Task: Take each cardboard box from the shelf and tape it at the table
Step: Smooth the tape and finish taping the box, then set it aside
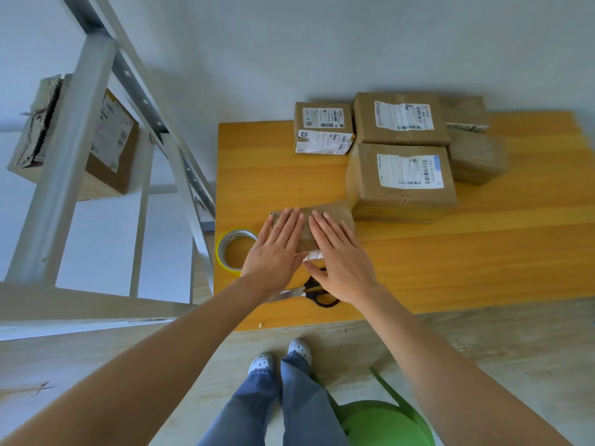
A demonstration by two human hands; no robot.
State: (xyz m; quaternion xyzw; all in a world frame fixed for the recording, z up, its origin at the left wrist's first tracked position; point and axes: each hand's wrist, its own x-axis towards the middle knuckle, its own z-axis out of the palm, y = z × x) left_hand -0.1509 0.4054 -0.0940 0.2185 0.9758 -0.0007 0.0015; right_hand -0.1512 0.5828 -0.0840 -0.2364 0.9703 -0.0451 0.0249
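A small brown cardboard box (335, 214) lies near the front left of the orange table (450, 259). My left hand (277, 249) and my right hand (338, 259) both rest flat on top of it, fingers spread, side by side. A roll of yellow tape (225, 249) lies flat just left of my left hand. Black-handled scissors (309, 292) lie below my hands, partly hidden by them. One cardboard box with a torn top (109, 146) stands on the grey metal shelf (67, 149) at the left.
Several taped or labelled boxes are grouped at the table's back: a small one (323, 128), two larger labelled ones (401, 119) (405, 181), and a plain one (476, 156). A green stool (386, 423) stands on the floor by my feet.
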